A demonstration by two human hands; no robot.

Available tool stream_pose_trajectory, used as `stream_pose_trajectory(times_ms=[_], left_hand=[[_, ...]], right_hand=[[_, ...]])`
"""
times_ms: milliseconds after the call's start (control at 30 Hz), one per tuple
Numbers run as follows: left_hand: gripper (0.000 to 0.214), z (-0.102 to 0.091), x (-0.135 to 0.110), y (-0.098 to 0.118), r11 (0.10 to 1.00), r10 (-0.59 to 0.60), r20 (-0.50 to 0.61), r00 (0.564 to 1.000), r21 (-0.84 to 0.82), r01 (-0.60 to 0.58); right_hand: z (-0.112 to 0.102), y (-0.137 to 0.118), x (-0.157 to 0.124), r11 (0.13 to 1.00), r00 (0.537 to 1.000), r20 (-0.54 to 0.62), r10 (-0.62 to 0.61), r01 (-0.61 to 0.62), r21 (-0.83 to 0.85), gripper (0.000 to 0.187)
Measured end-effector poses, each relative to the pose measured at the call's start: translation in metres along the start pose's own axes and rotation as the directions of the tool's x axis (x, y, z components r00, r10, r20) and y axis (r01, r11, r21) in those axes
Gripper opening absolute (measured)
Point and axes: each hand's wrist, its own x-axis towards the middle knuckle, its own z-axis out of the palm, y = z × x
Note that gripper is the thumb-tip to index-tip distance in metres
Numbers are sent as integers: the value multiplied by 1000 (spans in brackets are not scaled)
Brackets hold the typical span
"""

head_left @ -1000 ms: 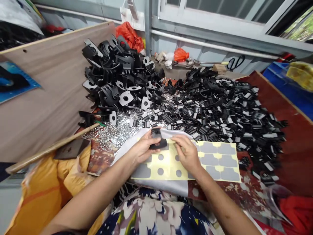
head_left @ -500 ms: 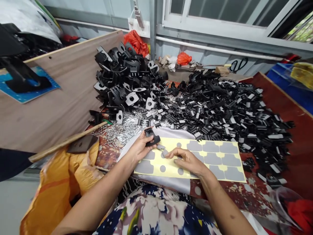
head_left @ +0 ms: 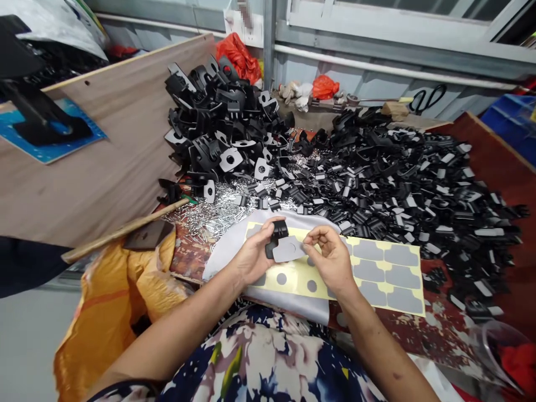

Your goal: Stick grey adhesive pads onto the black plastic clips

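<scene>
My left hand (head_left: pixel 253 254) is closed around a small black plastic part (head_left: pixel 280 228) that has comb-like slots at its top. In front of that part is a grey sticker (head_left: pixel 288 249), its right end pinched between the thumb and forefinger of my right hand (head_left: pixel 333 257). The sticker's left side meets the black part; whether it is stuck down I cannot tell. Below both hands lies a yellow backing sheet (head_left: pixel 293 283) bearing rows of grey shaped stickers and round dots. A silvery grey cloth (head_left: pixel 228 251) is under the sheet.
Black plastic parts (head_left: pixel 377 178) are heaped at the back right, with larger black pieces (head_left: pixel 218 123) at the back left. Loose metal pins (head_left: pixel 221 209) spread between them. A wooden-handled tool (head_left: pixel 125 230) lies left; a clear tub (head_left: pixel 498 349) stands front right.
The grey sticker has come up off the sheet in my right hand and now meets the black part. My left hand has turned that part and shifted right. The view has moved slightly.
</scene>
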Motion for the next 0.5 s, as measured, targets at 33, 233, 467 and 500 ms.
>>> stream_pose_trajectory(times_ms=[33,233,467,500], left_hand=[[45,1,-1,-2,1000,-2,15,1000,-1,2],[42,0,1,-5,1000,-16,64,998,-14,17],[41,-3,3,-8,999,-11,55,998,-35,13],[41,-4,3,-8,999,-14,55,998,-36,16]], right_hand=[[2,1,0,1000,1000,-5,7,-7,-3,21],[7,8,0,999,999,11,39,-39,-13,20],[12,12,-1,999,999,-11,40,-41,-5,20],[13,12,-1,999,999,-14,41,-41,-9,19]])
